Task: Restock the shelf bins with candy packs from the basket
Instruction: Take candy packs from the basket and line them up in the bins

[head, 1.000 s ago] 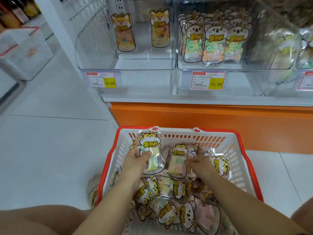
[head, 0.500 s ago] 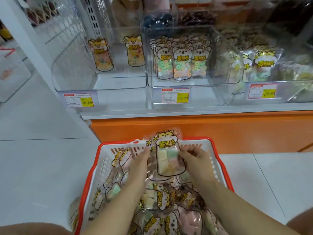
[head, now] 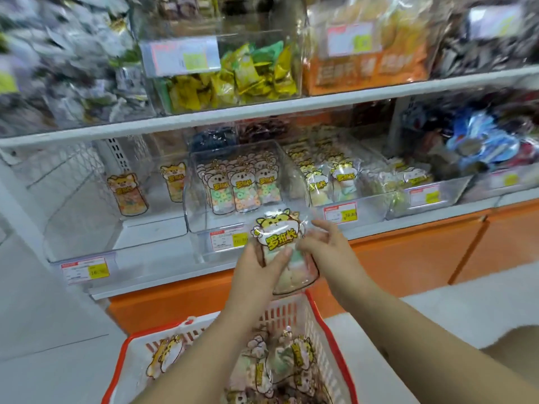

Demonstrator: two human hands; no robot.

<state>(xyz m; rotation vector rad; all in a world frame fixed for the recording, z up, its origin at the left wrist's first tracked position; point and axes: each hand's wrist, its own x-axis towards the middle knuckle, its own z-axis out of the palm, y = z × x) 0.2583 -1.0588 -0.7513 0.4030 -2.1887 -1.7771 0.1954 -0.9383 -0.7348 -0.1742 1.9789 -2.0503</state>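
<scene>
A clear candy pack (head: pixel 281 239) with a yellow cartoon-animal label is raised above the basket, in front of the lowest shelf. My left hand (head: pixel 256 268) grips its left side, thumb across the front. My right hand (head: pixel 328 243) touches its right edge with loosely spread fingers. The white basket with a red rim (head: pixel 315 313) stands on the floor below, holding several similar packs (head: pixel 300 357). The clear left bin (head: pixel 87 228) holds two upright packs; the middle bin (head: pixel 204 225) holds several ring-candy packs.
More clear bins (head: pixel 431 196) of bagged sweets run to the right on the same shelf. An upper shelf (head: pixel 262 109) carries bins of yellow and green wrapped snacks and orange bags. An orange base panel (head: pixel 408 252) sits under the shelf; white floor tiles lie on both sides.
Both hands lifted the candy pack out of the basket and up toward the lowest shelf. My view tilted upward, bringing the upper shelf into sight.
</scene>
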